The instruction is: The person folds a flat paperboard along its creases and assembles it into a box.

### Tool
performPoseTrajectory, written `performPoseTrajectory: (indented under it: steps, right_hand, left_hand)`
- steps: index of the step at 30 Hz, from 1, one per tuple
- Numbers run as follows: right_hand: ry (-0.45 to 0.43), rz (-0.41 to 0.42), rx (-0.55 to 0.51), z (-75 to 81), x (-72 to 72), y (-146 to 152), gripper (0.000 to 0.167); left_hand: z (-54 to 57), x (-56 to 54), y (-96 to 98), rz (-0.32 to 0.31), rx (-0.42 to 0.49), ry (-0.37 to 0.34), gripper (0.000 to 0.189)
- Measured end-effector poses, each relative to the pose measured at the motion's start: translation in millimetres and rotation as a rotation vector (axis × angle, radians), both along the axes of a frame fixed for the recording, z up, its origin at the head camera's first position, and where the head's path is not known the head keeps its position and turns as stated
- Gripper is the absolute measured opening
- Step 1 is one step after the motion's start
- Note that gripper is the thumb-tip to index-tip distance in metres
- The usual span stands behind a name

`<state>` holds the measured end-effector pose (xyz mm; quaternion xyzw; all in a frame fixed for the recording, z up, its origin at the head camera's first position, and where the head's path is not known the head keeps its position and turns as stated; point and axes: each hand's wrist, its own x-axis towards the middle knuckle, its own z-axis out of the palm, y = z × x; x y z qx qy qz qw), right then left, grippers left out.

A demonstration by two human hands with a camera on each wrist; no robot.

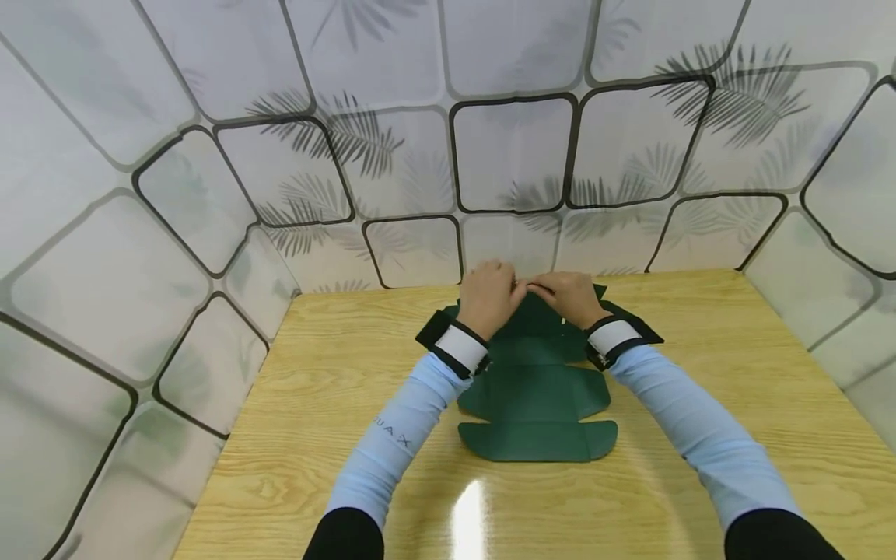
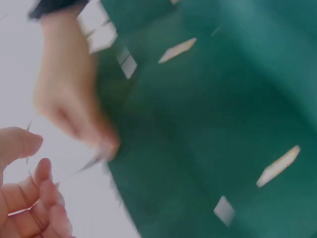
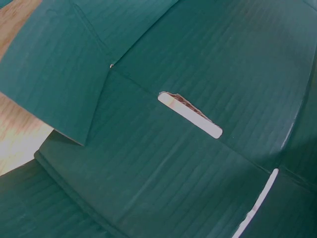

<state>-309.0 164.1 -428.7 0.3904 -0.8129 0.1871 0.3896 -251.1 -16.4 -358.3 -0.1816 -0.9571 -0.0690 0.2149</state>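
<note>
A flat, unfolded green cardboard box (image 1: 532, 393) lies on the table with its flaps spread. Over its far end, my left hand (image 1: 490, 294) and right hand (image 1: 567, 297) meet, fingertips close together. In the left wrist view a thin, pale, see-through strip (image 2: 88, 166) runs between the blurred right hand (image 2: 69, 99) and the curled fingers of the left hand (image 2: 34, 203). The right fingertips pinch it; the left thumb and fingers curl about its other end. The right wrist view has no hand in it, only the cardboard with a pale slot (image 3: 190, 116), brown-torn along one side.
The wooden table (image 1: 336, 373) runs out on both sides of the cardboard. Right behind the hands stands a curtain (image 1: 511, 155) with dark outlines and leaf prints, which also closes off both sides. A side flap (image 3: 54, 74) tilts up from the cardboard.
</note>
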Motion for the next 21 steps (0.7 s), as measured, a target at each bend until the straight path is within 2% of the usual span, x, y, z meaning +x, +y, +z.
performPoseTrajectory:
  steps: [2, 4, 6, 8, 11, 15, 18, 19, 21]
  right_hand:
    - [0.003, -0.006, 0.004, -0.6, -0.6, 0.0, 0.033]
    - [0.002, -0.013, 0.004, -0.2, -0.6, -0.4, 0.024]
    - [-0.002, -0.017, 0.004, 0.2, -0.3, -0.9, 0.016]
    - [-0.008, -0.013, 0.005, 0.7, 0.5, -1.3, 0.014]
    - [-0.014, -0.007, 0.007, 0.7, 1.7, -1.4, 0.014]
    - [-0.006, -0.009, 0.002, -0.1, 2.2, -1.0, 0.013]
    - [0.002, -0.012, 0.001, -1.1, 1.3, -1.4, 0.013]
    - [0.002, -0.012, 0.000, -1.6, 0.9, -1.6, 0.013]
    - [-0.001, -0.012, 0.003, -2.9, 0.1, -2.5, 0.014]
  left_hand:
    - [7.5, -14.6, -12.7, 0.052, 0.072, -0.029, 0.024]
    - [9.3, -29.5, -26.9, 0.105, 0.120, -0.099, 0.024]
    - [6.8, -42.4, -41.4, 0.152, 0.139, -0.195, 0.029]
    - [1.4, -50.6, -55.1, 0.177, 0.143, -0.297, 0.034]
    - [-10.2, -59.3, -70.3, 0.172, 0.117, -0.443, 0.042]
    - [-27.9, -68.8, -81.2, 0.087, 0.062, -0.547, 0.048]
    - [-81.7, -114.9, -94.5, -0.033, 0.044, -0.516, 0.054]
    - [-101.9, -133.5, -99.8, -0.071, 0.047, -0.511, 0.057]
    - [-133.1, -163.2, -106.1, -0.124, 0.041, -0.505, 0.065]
